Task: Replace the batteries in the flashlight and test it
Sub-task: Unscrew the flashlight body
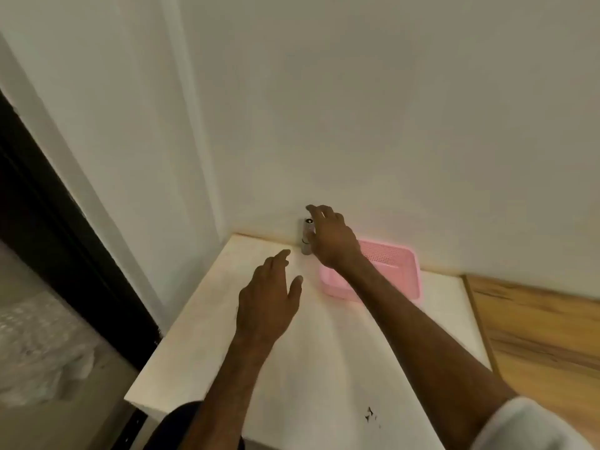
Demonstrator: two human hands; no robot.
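A small silver flashlight (pixel 306 238) stands upright at the back edge of the white table (pixel 324 368), close to the wall. My right hand (pixel 332 243) is stretched out right beside it, fingers spread and arched over its top; the frame is too blurred to show whether the thumb touches it. My left hand (pixel 268 303) hovers over the table nearer to me and left of the flashlight, fingers apart and holding nothing. No batteries are visible.
A pink perforated plastic basket (pixel 401 266) sits on the table right of the flashlight, partly under my right forearm. A wooden surface (pixel 535 336) adjoins the table on the right. A dark door frame (pixel 48 228) and bubble wrap (pixel 35 345) are at the left.
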